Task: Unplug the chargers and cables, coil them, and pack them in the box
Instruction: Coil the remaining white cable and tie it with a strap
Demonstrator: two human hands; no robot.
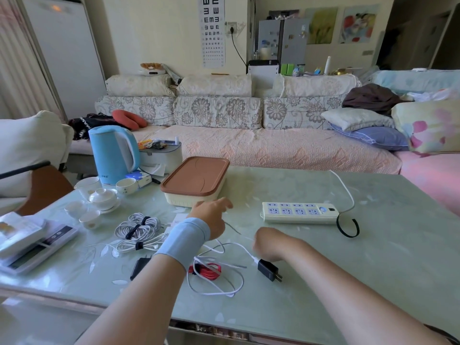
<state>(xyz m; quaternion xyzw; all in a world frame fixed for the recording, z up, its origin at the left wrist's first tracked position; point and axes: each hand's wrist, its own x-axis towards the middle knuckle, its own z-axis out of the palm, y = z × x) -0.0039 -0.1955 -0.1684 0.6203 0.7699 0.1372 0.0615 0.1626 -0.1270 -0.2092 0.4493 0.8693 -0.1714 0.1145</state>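
On the table (373, 257), charger (267, 268) prongs near-right.

Left hand (211, 216): fingertips (227, 204) motion-blurred, grip unreadable. Right hand (270, 242): fingers hidden behind its own back; possibly pinching the white cable (254, 258). Left forearm covers part of black charger (138, 267) and a white item (179, 217) behind the wrist. Stacked books (17, 232) cut by left edge.

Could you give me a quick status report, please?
Left hand near cream plastic box, brown lid on. Right hand curled over thin white cable; grips unclear. Black plug charger unplugged, cable uncoiled.
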